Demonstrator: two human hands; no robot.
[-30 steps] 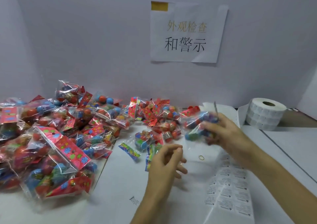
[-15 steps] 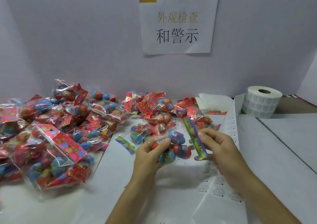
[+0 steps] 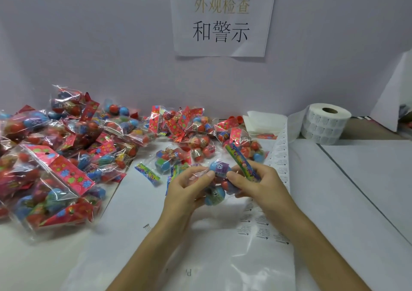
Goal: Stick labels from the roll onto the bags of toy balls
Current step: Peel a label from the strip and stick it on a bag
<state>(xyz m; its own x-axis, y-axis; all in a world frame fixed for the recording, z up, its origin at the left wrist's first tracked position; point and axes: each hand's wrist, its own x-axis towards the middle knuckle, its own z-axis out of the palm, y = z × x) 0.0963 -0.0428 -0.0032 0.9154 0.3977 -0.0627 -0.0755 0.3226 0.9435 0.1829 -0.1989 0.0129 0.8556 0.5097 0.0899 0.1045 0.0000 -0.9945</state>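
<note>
Centre frame, my left hand [image 3: 189,190] and right hand [image 3: 256,179] both pinch one bag of toy balls [image 3: 215,194], label status indeterminable; the roll [image 3: 323,123] stands upper right, and the heap of bags [image 3: 66,152] at left suggests most work remains.

Left hand [image 3: 187,188] and right hand [image 3: 254,179] pinch bag of balls [image 3: 219,182]; label roll [image 3: 323,123] far right.

The top edge cuts the wall sign [image 3: 223,18]; the pile of bags [image 3: 44,157] runs off the left. Print on the label strip [image 3: 279,154] is too small to read. The fingers [image 3: 236,178] hide much of the held bag [image 3: 215,196].
</note>
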